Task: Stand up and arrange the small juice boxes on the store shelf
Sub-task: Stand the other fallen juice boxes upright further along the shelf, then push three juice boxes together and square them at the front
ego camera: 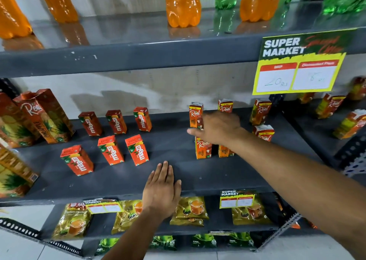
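Maaza boxes: 6 upright | Real boxes: 6 upright

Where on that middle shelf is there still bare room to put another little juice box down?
The widest bare patch on the middle shelf lies between the Maaza boxes and the Real boxes, running forward to the front strip beside the flat left hand. It is crowded around the Real boxes, where the right hand reaches, and by the tall pineapple cartons.

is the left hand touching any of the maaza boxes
Apart. The head view shows the left hand flat on the shelf front, with bare shelf between its fingertips and the nearest Maaza box.
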{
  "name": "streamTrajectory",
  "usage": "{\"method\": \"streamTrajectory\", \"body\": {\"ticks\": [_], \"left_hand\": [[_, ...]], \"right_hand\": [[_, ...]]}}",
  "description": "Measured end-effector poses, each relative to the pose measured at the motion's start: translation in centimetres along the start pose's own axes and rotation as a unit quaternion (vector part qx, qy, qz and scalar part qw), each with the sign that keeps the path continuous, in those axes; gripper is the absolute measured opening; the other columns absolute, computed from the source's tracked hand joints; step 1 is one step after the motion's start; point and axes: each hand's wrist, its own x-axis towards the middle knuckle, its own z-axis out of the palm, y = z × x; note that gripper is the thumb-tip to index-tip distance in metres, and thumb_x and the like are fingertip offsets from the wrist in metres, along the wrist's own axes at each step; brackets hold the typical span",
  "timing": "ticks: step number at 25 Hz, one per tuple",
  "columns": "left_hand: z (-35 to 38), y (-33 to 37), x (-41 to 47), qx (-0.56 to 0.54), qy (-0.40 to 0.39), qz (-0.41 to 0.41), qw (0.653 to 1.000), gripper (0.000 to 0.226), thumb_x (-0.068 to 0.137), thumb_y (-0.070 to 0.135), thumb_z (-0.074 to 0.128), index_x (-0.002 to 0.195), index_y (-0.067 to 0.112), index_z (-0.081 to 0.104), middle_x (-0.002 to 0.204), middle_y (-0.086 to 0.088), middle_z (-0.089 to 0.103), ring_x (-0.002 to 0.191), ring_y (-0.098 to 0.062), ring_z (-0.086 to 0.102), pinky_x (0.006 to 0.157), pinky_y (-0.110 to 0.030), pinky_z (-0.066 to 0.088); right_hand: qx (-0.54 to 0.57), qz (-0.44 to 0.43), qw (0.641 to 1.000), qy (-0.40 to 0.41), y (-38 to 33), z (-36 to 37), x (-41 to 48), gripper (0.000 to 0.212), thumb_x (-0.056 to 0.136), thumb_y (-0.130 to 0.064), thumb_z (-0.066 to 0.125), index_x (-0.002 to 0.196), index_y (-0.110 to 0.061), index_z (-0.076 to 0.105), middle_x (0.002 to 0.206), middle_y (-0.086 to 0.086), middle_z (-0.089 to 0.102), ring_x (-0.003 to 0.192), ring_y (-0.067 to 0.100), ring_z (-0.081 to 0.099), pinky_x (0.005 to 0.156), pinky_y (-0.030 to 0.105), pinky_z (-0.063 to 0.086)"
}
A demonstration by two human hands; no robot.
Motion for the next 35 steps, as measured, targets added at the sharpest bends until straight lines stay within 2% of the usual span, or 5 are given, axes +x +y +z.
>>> {"method": "streamTrajectory", "body": {"ticks": [6,15,23,29,35], "left_hand": [[-2.0,0.7,0.7,-0.344,0.048,-0.085,0.934,0.077,0.089,0.069,0.017,0.146,0.019,0.031,0.153,0.003,0.028,0.142,-0.014,0.017,0.116,-0.037,0.013],[-2.3,10.6,9.6,-0.718,0.037,-0.18,0.671,0.063,0.089,0.063,0.039,0.128,0.016,0.052,0.122,-0.009,0.063,0.107,-0.016,0.062,0.096,-0.04,0.049],[-2.4,14.0,9.3,-0.712,0.031,-0.135,0.688,0.054,0.089,0.049,0.051,0.131,0.016,0.045,0.12,-0.007,0.062,0.106,-0.016,0.063,0.09,-0.033,0.053],[-1.6,7.3,11.7,-0.506,-0.127,-0.034,0.853,0.102,0.047,0.026,0.096,0.132,0.025,0.041,0.122,0.007,0.06,0.112,-0.01,0.057,0.096,-0.036,0.047],[0.0,8.9,13.9,-0.506,-0.154,-0.053,0.847,0.089,0.048,0.016,0.095,0.125,0.02,0.051,0.116,0.005,0.064,0.11,-0.012,0.059,0.095,-0.035,0.048]], "right_hand": [[0.44,0.213,0.82,0.298,11.7,2.0,-6.0,0.047,0.085,-0.056,0.057,0.106,-0.015,0.061,0.099,0.002,0.063,0.095,0.022,0.061,0.075,0.023,0.042],[0.68,0.39,0.609,0.125,11.5,8.1,-6.0,0.034,0.088,-0.056,0.056,0.109,-0.03,0.057,0.112,0.003,0.066,0.103,0.022,0.063,0.089,0.041,0.05],[0.697,0.345,0.623,0.088,7.7,8.2,-6.1,0.063,0.092,-0.053,0.051,0.145,-0.023,0.034,0.13,-0.001,0.048,0.117,0.02,0.05,0.092,0.034,0.041],[0.471,0.156,0.855,-0.15,14.2,8.2,-7.5,0.086,0.063,-0.021,0.09,0.135,-0.024,0.042,0.119,-0.014,0.055,0.112,0.007,0.053,0.088,0.021,0.042],[0.38,0.161,0.893,-0.178,14.5,9.8,-5.0,0.102,0.034,-0.055,0.091,0.127,-0.028,0.058,0.127,-0.003,0.064,0.122,0.019,0.055,0.107,0.042,0.041]]}}
